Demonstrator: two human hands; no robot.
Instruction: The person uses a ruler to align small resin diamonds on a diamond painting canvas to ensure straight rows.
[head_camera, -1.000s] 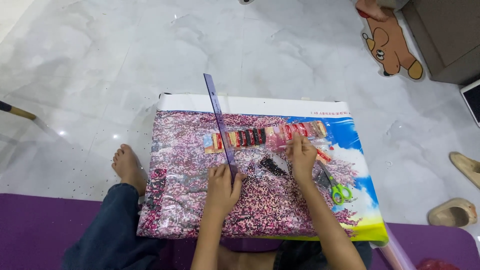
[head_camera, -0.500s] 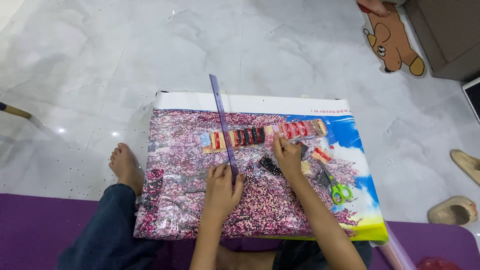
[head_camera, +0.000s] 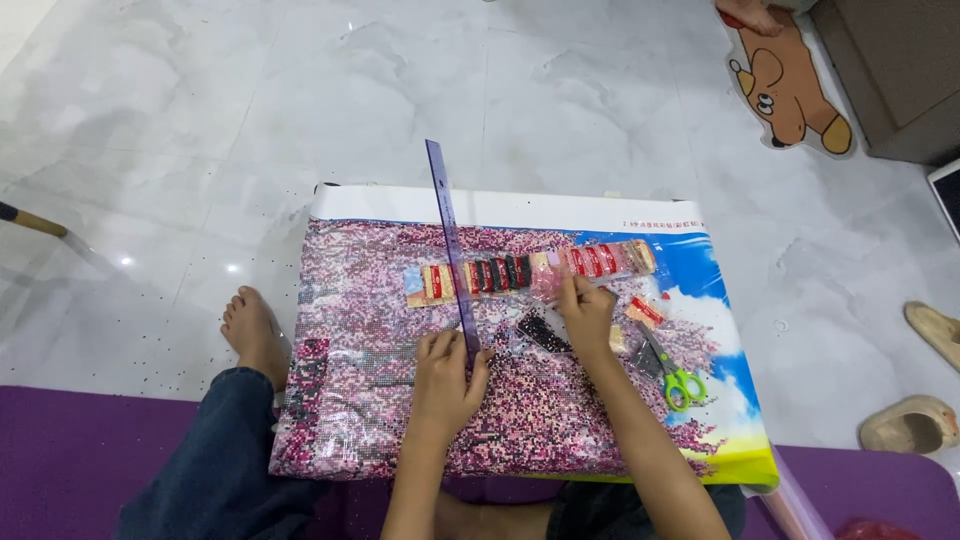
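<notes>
My left hand presses flat on the near end of the purple ruler, fingers spread, nothing gripped. My right hand pinches something thin beside the dark bead tray; what it is, I cannot tell. The canvas on the floor looks mostly beaded; the blue right side looks bare.

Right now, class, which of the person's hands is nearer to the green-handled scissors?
Right. The right hand rests on the canvas just left of the scissors, by the bead packets. The left hand is farther left, pressing the purple ruler.
</notes>
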